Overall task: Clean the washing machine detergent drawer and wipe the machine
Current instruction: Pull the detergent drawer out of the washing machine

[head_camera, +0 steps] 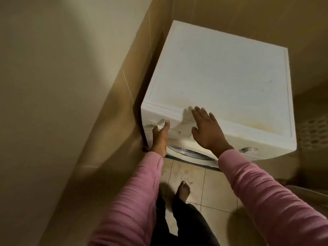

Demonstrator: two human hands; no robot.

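White painted metal and plastic make up the washing machine (221, 73), which is pushed into a corner. Its detergent drawer (154, 121) appears closed, in the upper left of the front panel, right at the tips of the left hand's (159, 141) fingers (167, 124). These reach out straight and slightly apart, holding nothing. The right hand (207, 130) is spread flat over the machine's upper front edge, just right of those fingers; contact is unclear.

The drawer is probably light, stiff plastic, possibly slick with residue. Hooking under its front lip and pulling straight out should suit. The machine looks heavy and unlikely to shift. A tiled wall (122, 107) stands just left of the fingers, leaving little room, while open floor (186, 174) lies below and behind them.
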